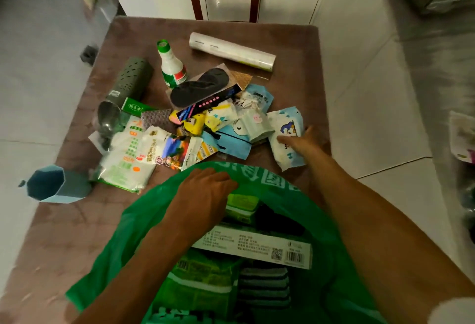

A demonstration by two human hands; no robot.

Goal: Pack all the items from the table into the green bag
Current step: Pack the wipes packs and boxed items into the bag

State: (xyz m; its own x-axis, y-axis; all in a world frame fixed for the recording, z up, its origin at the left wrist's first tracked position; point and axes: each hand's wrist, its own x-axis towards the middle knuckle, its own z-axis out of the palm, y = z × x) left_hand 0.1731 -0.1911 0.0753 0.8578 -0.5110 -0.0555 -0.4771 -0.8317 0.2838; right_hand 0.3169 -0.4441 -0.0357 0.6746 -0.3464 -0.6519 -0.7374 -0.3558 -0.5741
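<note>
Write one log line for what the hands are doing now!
left hand: on green bag rim | right hand: on penguin packet | table: many items left

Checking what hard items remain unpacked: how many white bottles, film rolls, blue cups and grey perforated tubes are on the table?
White bottles: 1
Film rolls: 1
Blue cups: 1
Grey perforated tubes: 1
Total: 4

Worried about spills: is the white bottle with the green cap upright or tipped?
Upright. The white bottle stands on its base on the table, green cap on top.
</note>
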